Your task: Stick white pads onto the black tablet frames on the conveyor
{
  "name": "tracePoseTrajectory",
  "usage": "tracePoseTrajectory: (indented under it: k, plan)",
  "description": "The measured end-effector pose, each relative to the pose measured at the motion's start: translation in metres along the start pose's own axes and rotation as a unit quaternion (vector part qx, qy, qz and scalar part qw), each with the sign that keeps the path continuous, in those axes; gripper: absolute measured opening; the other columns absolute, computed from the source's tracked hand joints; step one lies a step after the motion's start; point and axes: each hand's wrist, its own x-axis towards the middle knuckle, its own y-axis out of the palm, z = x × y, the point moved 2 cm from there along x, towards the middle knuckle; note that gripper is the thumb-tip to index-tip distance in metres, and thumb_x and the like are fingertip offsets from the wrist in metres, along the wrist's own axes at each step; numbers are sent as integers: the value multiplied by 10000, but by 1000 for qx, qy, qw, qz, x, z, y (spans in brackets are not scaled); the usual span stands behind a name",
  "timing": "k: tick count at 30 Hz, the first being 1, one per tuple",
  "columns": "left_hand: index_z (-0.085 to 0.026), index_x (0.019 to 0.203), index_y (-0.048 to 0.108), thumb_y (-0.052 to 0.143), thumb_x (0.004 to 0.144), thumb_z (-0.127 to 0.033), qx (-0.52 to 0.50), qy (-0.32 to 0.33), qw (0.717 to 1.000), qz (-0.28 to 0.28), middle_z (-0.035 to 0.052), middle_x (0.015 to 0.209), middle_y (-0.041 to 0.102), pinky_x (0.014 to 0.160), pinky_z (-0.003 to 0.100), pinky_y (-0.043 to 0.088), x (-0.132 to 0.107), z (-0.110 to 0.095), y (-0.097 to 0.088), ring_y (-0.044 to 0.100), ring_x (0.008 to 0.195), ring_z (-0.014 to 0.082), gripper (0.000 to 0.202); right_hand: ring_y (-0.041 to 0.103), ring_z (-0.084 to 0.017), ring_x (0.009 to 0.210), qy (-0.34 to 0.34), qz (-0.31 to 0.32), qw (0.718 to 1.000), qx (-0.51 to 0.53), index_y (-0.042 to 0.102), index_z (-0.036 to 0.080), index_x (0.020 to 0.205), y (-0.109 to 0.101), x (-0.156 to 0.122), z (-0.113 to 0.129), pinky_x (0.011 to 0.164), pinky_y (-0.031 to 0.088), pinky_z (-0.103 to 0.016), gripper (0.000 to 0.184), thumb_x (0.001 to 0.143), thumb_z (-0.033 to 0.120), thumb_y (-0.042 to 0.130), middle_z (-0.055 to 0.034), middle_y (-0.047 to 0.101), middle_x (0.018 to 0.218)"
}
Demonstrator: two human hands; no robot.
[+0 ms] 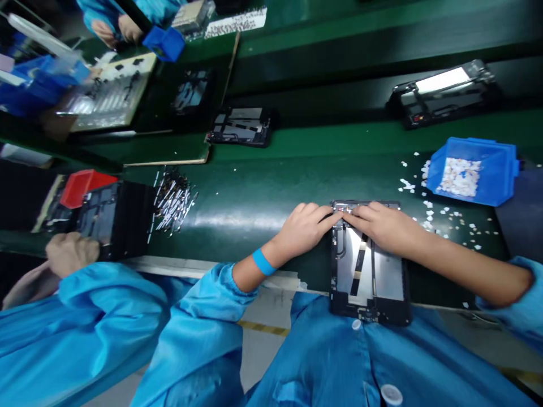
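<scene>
An opened tablet (388,277) lies in front of me, its inner side up and its near end over the bench edge. Silvery plates, a dark flex cable (360,265) and black ends show inside it. My left hand (306,230) reaches its far left corner with curled fingers. My right hand (384,227) lies over the far end, fingers bent as well. The fingertips of both meet at a small spot near the far edge; anything pinched there is too small or hidden to make out.
At right stands a blue bin (496,169) of small white pieces, with more scattered around it. Other opened tablets (240,125) lie farther back. Left are a pile of thin strips (173,203), a red bin (87,183) and a co-worker's hand (72,253) at a dark device.
</scene>
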Motion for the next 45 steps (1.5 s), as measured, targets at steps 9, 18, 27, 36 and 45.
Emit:
tracePoseTrajectory:
  k: [9,18,27,36,45]
  plan:
    - [-251,1314,711,502,976,-156,1,18,1000,-14,125,1144,753,715,389,459,8,2,-9,659,907,289,409,673,-187,719,478,-368,758,247,693,253,1058,-45,-163,25,668,558,-344,152,979,348,603,-30,715,846]
    - [-230,1295,699,485,1013,-256,-36,23,996,-76,113,1059,762,764,422,527,23,11,-10,692,898,296,355,491,-77,488,604,-585,319,437,625,187,909,-16,-297,-22,407,347,-193,553,643,609,862,8,639,724]
    - [-226,1211,734,537,1004,-258,-101,-2,987,-124,84,1025,777,792,403,529,18,8,-26,700,881,266,287,392,-24,469,586,-621,283,437,489,200,709,-15,-292,-20,401,300,-121,517,534,390,937,98,482,565]
    - [-175,1200,681,659,896,-244,-610,-212,763,21,72,1019,735,744,287,529,42,-70,-28,651,805,152,312,517,-92,526,476,-411,462,626,626,198,782,-13,-110,58,478,426,-213,343,830,478,818,23,606,652]
    - [-172,884,641,705,893,-357,-730,-307,605,-87,13,817,648,738,264,476,37,-69,-16,595,752,128,196,624,-151,631,397,-264,659,581,701,203,905,2,-32,57,577,503,-272,308,980,498,652,-17,691,746]
